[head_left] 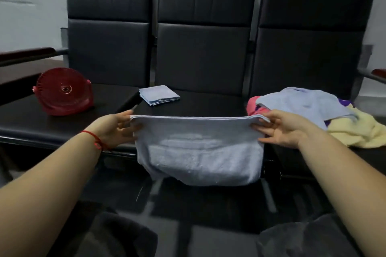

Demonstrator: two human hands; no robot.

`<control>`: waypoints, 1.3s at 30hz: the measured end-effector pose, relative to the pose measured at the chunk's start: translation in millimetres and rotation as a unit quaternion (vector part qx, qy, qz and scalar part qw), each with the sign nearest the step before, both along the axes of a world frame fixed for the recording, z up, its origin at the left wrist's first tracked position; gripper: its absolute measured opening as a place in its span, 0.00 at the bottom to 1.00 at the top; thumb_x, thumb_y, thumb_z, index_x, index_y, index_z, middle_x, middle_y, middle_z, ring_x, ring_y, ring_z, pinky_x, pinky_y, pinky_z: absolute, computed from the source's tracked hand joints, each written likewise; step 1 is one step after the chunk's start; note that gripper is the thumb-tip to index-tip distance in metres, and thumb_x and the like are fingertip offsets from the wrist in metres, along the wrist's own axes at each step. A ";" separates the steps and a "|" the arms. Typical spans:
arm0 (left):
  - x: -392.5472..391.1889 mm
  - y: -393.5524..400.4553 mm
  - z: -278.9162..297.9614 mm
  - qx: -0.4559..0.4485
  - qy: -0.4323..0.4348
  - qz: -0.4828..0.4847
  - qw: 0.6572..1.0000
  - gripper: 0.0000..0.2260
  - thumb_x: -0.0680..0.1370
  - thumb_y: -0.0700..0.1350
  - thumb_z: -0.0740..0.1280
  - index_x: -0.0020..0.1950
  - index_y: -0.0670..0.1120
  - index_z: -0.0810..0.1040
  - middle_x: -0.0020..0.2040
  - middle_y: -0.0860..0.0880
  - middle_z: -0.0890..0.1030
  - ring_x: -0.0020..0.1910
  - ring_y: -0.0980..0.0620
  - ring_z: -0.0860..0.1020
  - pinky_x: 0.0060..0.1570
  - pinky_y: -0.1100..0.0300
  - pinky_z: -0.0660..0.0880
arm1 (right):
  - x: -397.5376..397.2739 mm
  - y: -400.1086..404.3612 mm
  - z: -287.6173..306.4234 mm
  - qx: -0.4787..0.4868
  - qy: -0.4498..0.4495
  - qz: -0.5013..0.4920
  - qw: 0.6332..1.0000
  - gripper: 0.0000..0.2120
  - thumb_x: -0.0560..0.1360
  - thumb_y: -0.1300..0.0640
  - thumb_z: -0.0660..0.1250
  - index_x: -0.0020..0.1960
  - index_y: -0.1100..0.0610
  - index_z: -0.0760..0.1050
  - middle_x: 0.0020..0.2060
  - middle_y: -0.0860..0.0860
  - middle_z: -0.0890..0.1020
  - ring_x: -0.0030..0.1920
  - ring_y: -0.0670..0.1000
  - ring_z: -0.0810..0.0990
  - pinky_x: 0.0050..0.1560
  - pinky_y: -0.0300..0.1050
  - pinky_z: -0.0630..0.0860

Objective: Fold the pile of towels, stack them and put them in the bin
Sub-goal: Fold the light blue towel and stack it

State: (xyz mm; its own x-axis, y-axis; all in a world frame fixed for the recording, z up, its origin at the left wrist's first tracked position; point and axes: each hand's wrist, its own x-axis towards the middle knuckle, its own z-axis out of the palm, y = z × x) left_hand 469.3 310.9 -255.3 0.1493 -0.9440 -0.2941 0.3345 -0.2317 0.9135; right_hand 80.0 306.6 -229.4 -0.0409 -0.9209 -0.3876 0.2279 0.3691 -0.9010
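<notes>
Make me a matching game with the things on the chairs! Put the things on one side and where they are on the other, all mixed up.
Things:
1. red basket
2. folded towel
3. towel pile
4. pale blue towel

Places:
A. held up between the left hand and the right hand
B. lying on its side on the left seat
C. heaped on the right seat
D. lying flat on the middle seat

Pairs: 1-B, 2-D, 3-C, 4-A
</notes>
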 end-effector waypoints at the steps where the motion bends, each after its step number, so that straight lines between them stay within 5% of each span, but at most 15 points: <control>1: -2.2 -5.9 -3.4 0.005 -0.004 0.003 1.000 0.14 0.81 0.37 0.55 0.63 0.50 0.70 0.48 0.47 0.76 0.39 0.48 0.81 0.53 0.43 0.71 | -1.1 -7.2 -5.6 0.009 -0.002 -0.008 1.000 0.09 0.76 0.64 0.59 0.38 0.54 0.71 0.28 0.49 0.81 0.31 0.50 0.84 0.69 0.62 0.60; 5: -13.4 -27.7 -16.6 0.005 0.003 0.017 1.000 0.17 0.82 0.39 0.54 0.69 0.51 0.68 0.49 0.50 0.74 0.45 0.50 0.77 0.48 0.45 0.71 | 0.9 -31.9 -25.4 0.030 -0.011 -0.045 0.998 0.11 0.75 0.64 0.57 0.36 0.55 0.68 0.24 0.49 0.79 0.29 0.52 0.83 0.71 0.66 0.55; 8: -19.9 -47.4 -29.7 -0.007 0.012 0.040 0.999 0.19 0.82 0.39 0.54 0.71 0.50 0.67 0.48 0.51 0.73 0.45 0.51 0.77 0.53 0.44 0.71 | 8.5 -47.7 -38.2 0.016 -0.038 -0.091 0.995 0.11 0.74 0.65 0.54 0.34 0.56 0.66 0.26 0.50 0.78 0.39 0.52 0.81 0.70 0.63 0.56; 11: -23.3 -66.4 -41.8 -0.027 0.012 0.060 0.998 0.19 0.81 0.38 0.55 0.71 0.49 0.68 0.47 0.51 0.75 0.45 0.52 0.78 0.61 0.42 0.67 | 14.8 -64.4 -54.3 -0.021 -0.086 -0.138 0.986 0.10 0.71 0.65 0.53 0.32 0.55 0.63 0.32 0.51 0.72 0.36 0.52 0.79 0.50 0.48 0.73; 13: -26.5 -77.5 -44.5 -0.055 0.029 0.083 0.995 0.18 0.81 0.38 0.56 0.69 0.50 0.69 0.47 0.51 0.77 0.46 0.53 0.78 0.62 0.43 0.67 | 17.7 -79.5 -65.0 -0.059 -0.123 -0.175 0.975 0.09 0.64 0.67 0.54 0.31 0.55 0.60 0.29 0.52 0.68 0.31 0.52 0.74 0.38 0.40 0.73; 18: -32.2 -99.9 -37.8 -0.119 0.185 0.130 0.967 0.14 0.78 0.35 0.54 0.58 0.47 0.72 0.47 0.50 0.76 0.51 0.50 0.78 0.55 0.49 0.70 | 25.1 -112.7 -68.9 -0.179 -0.240 -0.258 0.919 0.07 0.52 0.66 0.54 0.24 0.55 0.59 0.24 0.51 0.62 0.23 0.51 0.65 0.38 0.42 0.73; 20: -32.3 -102.5 -36.3 -0.136 0.269 0.135 0.944 0.14 0.73 0.32 0.58 0.52 0.48 0.72 0.43 0.49 0.77 0.48 0.48 0.78 0.57 0.45 0.71 | 29.6 -117.7 -65.7 -0.196 -0.251 -0.261 0.911 0.10 0.52 0.66 0.55 0.28 0.55 0.56 0.25 0.50 0.60 0.24 0.50 0.63 0.33 0.40 0.70; 23: -34.8 -98.7 -35.8 -0.159 0.316 0.136 0.925 0.29 0.47 0.33 0.67 0.46 0.47 0.70 0.31 0.48 0.78 0.42 0.47 0.78 0.58 0.45 0.71 | 33.7 -121.3 -68.3 -0.208 -0.245 -0.261 0.910 0.13 0.52 0.66 0.55 0.31 0.54 0.55 0.25 0.50 0.61 0.24 0.50 0.63 0.29 0.38 0.69; 24: -34.9 -97.0 -36.1 -0.157 0.314 0.135 0.927 0.29 0.46 0.33 0.67 0.45 0.47 0.69 0.31 0.48 0.78 0.41 0.48 0.78 0.57 0.45 0.72 | 33.8 -121.2 -70.2 -0.206 -0.243 -0.259 0.912 0.13 0.52 0.66 0.55 0.31 0.55 0.55 0.25 0.50 0.61 0.24 0.50 0.63 0.30 0.38 0.69; 27: -32.7 -94.7 -40.6 -0.095 0.246 0.139 0.955 0.14 0.69 0.31 0.60 0.49 0.48 0.71 0.40 0.50 0.77 0.44 0.50 0.79 0.60 0.44 0.67 | 30.9 -118.2 -75.8 -0.178 -0.231 -0.251 0.923 0.10 0.54 0.68 0.55 0.30 0.56 0.58 0.23 0.50 0.63 0.26 0.49 0.64 0.32 0.39 0.71; 29: -30.2 -92.8 -44.6 -0.057 0.177 0.137 0.973 0.13 0.78 0.35 0.53 0.57 0.46 0.72 0.44 0.50 0.77 0.47 0.51 0.79 0.65 0.42 0.63 | 25.6 -117.2 -79.3 -0.154 -0.198 -0.253 0.934 0.10 0.63 0.72 0.53 0.30 0.58 0.62 0.24 0.50 0.66 0.27 0.49 0.66 0.34 0.39 0.72; 32: -27.9 -93.2 -43.0 -0.027 0.105 0.113 0.988 0.20 0.79 0.36 0.53 0.71 0.45 0.67 0.47 0.49 0.77 0.46 0.52 0.79 0.69 0.41 0.60 | 18.9 -118.2 -76.6 -0.117 -0.104 -0.233 0.960 0.13 0.72 0.69 0.53 0.31 0.58 0.63 0.23 0.50 0.68 0.28 0.49 0.69 0.32 0.38 0.72; 35: -23.4 -98.0 -37.0 -0.012 0.076 0.104 0.992 0.21 0.79 0.36 0.52 0.71 0.46 0.67 0.47 0.48 0.77 0.46 0.52 0.79 0.70 0.40 0.60 | 15.6 -119.7 -69.2 -0.079 -0.065 -0.193 0.976 0.12 0.71 0.67 0.54 0.31 0.57 0.62 0.21 0.51 0.67 0.30 0.52 0.71 0.26 0.32 0.72; 39: -19.3 -115.4 -29.7 -0.001 0.072 0.100 0.992 0.21 0.79 0.36 0.51 0.71 0.47 0.67 0.47 0.50 0.77 0.48 0.52 0.78 0.69 0.39 0.58 | 17.5 -127.2 -56.4 -0.074 -0.073 -0.184 0.977 0.10 0.73 0.67 0.54 0.34 0.58 0.66 0.28 0.52 0.72 0.36 0.54 0.78 0.39 0.42 0.77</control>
State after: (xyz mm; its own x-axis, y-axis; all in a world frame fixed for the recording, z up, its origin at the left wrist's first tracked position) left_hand 450.0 195.5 -285.0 0.2903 -0.9003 -0.3243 0.5001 -0.1462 0.8535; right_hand 97.4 179.4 -285.7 -0.3343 -0.9010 -0.2766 0.4499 0.1054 -0.8869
